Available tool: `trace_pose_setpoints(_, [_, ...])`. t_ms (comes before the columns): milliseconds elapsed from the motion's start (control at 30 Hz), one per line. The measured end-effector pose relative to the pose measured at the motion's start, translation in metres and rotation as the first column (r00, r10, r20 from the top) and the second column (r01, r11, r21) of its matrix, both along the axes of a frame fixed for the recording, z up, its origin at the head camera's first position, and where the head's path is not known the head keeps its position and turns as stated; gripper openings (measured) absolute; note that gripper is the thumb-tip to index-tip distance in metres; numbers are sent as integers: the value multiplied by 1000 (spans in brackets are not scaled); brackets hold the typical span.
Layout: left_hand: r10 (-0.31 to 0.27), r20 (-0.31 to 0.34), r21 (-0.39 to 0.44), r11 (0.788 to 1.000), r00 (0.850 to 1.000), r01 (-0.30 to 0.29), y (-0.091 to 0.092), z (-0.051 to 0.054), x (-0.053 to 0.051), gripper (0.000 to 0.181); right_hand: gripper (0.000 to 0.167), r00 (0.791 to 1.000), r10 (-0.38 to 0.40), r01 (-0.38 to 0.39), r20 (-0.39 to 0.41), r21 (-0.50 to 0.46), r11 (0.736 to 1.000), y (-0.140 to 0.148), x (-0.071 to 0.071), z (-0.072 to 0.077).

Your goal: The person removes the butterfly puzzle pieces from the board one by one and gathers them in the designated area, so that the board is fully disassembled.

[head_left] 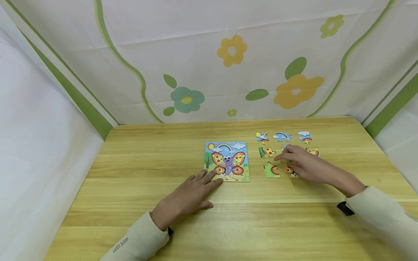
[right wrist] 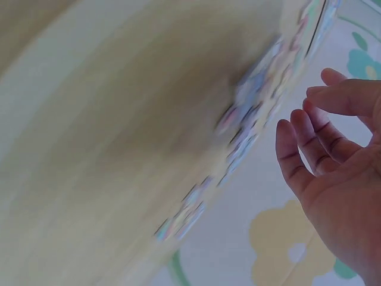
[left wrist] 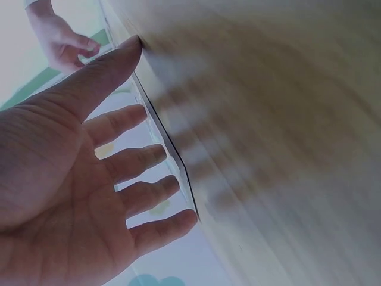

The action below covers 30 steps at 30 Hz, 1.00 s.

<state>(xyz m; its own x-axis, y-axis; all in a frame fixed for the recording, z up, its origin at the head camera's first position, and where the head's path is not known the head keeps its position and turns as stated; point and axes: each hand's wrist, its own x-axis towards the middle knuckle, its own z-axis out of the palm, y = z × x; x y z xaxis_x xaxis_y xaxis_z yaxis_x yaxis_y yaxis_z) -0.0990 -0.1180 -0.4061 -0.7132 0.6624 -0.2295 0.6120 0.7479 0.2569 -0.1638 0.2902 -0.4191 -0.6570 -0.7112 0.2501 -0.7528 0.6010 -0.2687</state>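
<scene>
A square butterfly puzzle board (head_left: 233,159) lies on the table in the head view. My left hand (head_left: 189,195) rests at its lower left corner, palm down, with fingers spread and fingertips over the edge. To the right, jigsaw pieces lie apart in rough rows, among them a rainbow piece (head_left: 282,136) at the top and a green-and-red piece (head_left: 271,169) at the lower left. Over the middle and lower pieces hovers my right hand (head_left: 303,163), partly covering some. Its fingers are loosely bent in the right wrist view, and nothing shows between them.
The wooden table (head_left: 137,192) has rounded far corners. A white cloth (head_left: 202,47) printed with flowers and green vines rises behind its far edge, and more white cloth (head_left: 39,145) hangs at the left side.
</scene>
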Motion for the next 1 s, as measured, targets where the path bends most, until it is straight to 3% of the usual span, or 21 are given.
trace_pose_setpoints(133, [-5,17,13,1000,1000,5,3,-1,-1,73,60,998,7,-6,59,-11,1000,-18,-2,4])
trace_pose_setpoints(433, [-44,21,12,999,999,44,11,-5,-7,76,42,975,-34,26,220,41,999,-63,-9,7])
trace_pose_setpoints(667, [-32,58,0,999,998,32,13,-5,-10,79,40,958,-8,-3,286,37,999,-90,-13,8])
trace_pose_setpoints(1000, [-30,57,4,1000,998,30,13,-4,-11,78,42,943,1,-21,334,58,998,-113,-15,7])
